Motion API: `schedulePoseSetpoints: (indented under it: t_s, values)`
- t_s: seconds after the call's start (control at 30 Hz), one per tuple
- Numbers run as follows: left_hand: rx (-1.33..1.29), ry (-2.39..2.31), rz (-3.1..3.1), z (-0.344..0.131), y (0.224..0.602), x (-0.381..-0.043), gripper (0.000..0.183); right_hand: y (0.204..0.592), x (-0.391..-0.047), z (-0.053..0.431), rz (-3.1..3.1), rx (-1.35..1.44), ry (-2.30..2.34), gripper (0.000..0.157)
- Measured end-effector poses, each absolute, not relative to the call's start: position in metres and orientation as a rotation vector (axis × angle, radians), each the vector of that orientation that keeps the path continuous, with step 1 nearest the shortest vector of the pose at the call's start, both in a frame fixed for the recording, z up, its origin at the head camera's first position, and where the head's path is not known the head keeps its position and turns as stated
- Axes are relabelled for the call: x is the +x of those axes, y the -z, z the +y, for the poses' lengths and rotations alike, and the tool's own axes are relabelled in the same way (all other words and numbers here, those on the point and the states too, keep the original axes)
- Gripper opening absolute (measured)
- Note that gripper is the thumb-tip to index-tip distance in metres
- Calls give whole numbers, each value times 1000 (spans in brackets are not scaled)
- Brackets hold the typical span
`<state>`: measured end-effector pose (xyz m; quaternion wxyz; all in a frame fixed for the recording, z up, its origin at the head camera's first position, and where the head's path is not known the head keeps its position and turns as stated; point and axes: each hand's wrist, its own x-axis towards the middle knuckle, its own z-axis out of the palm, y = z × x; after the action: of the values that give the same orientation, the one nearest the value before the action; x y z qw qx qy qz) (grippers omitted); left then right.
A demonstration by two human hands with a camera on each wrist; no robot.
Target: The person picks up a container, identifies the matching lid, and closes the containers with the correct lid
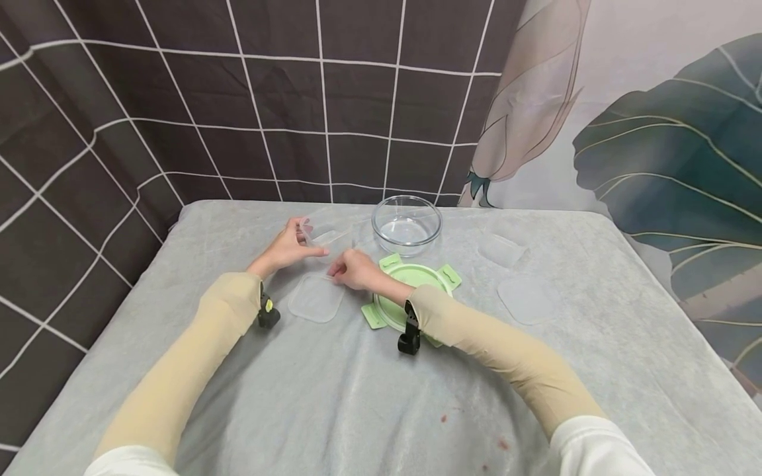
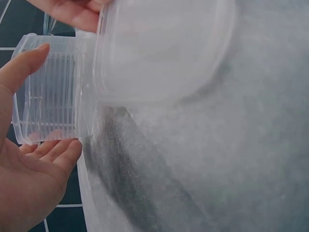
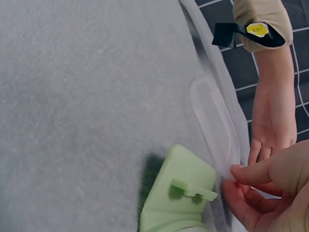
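My left hand (image 1: 284, 250) holds a small clear plastic container (image 2: 53, 96) at the left of the table, thumb on one side and fingers along the other. Ribs run along the container's walls. Just right of it, my right hand (image 1: 356, 270) pinches the edge of a translucent lid (image 1: 315, 299) between thumb and fingertips. This lid has rounded corners and lies close over the cloth. In the right wrist view, thumb and index finger meet at the lid's rim (image 3: 215, 121). Beneath my right wrist lies a round green lid (image 1: 388, 314) with flaps, partly covered by the forearm.
A round glass bowl (image 1: 407, 228) stands at the back, behind the green lid. To the right are another clear container (image 1: 501, 250) and a second translucent lid (image 1: 528, 299). Grey cloth (image 1: 297, 396) covers the table; a dark checked curtain (image 1: 280, 92) hangs behind it.
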<state>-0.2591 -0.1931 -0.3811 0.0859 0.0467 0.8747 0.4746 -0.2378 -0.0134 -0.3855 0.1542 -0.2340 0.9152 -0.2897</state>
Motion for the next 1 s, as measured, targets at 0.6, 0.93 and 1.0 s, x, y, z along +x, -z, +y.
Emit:
schedulePoseSetpoints:
  t_s: [0.6,0.93,1.0]
  values:
    - [246,-1510,2505,-205,386,-258,85,374,-231,8,2520,-647,854,20]
    - [161,-1571,2449,-202,387,-256,93,368,-226,15,2459,-594,928,20]
    - [125,-1578,2441,-201,389,-256,94,368,-226,17,2445,-588,950,20]
